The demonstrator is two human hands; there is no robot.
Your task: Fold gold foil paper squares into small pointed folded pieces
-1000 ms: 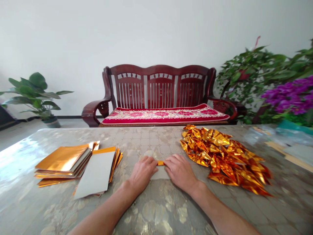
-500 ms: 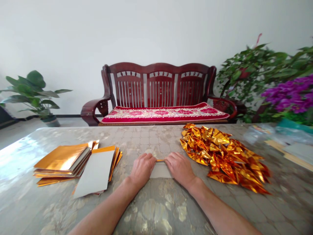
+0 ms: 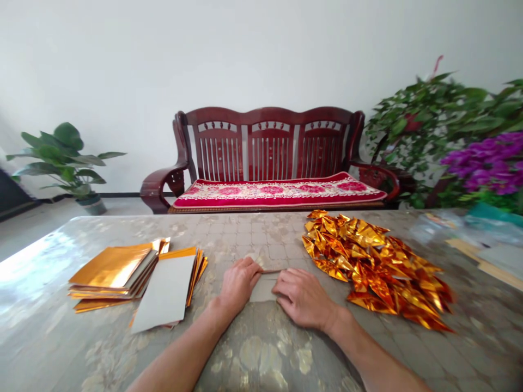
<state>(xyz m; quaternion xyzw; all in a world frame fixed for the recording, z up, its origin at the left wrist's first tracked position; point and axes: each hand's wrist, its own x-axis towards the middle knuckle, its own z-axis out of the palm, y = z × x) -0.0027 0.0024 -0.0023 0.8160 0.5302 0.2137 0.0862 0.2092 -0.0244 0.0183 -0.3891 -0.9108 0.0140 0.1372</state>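
In front of me on the table lies a sheet of foil paper, its grey-white back up and its far edge folded into a narrow strip. My left hand is closed on the sheet's left side, fingertips at the folded edge. At the right side my right hand has its fingers curled over the paper, with the thumb at the near right side. To the left sit a stack of gold foil paper and a fanned pile, grey side up. A heap of folded gold foil pieces lies to the right.
A patterned cover lies over the table. Plastic bags and flat card pieces are at the far right. Beyond the table stands a wooden bench with a red cushion. A potted plant is left, purple flowers right.
My right hand has turned and drawn slightly nearer along the sheet's right side. The gold strip at the far edge now looks dark and thin. My left hand stays nearly in place.
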